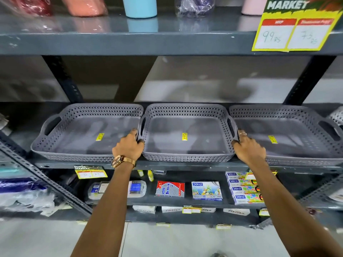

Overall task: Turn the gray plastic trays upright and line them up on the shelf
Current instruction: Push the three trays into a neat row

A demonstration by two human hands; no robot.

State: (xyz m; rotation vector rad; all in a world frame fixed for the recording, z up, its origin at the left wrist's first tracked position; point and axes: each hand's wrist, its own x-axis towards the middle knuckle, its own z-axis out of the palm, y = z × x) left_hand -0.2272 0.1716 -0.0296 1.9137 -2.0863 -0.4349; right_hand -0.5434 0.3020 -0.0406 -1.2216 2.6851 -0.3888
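Three gray plastic trays with perforated walls sit upright, side by side, on the dark metal shelf [92,165]. The left tray [78,143] and the right tray [297,145] flank the middle tray [187,145]. Each has a small yellow sticker on its floor. My left hand [128,147], with a watch on the wrist, grips the middle tray's left handle. The same tray's right handle is held by my right hand [248,147], which wears a ring.
The shelf above [130,43] carries a blue cup, pink items and a yellow price sign [291,34]. Below are stationery boxes [207,191] and crayon packs. A white perforated item [336,115] sits at the far right. Slanted metal struts frame both sides.
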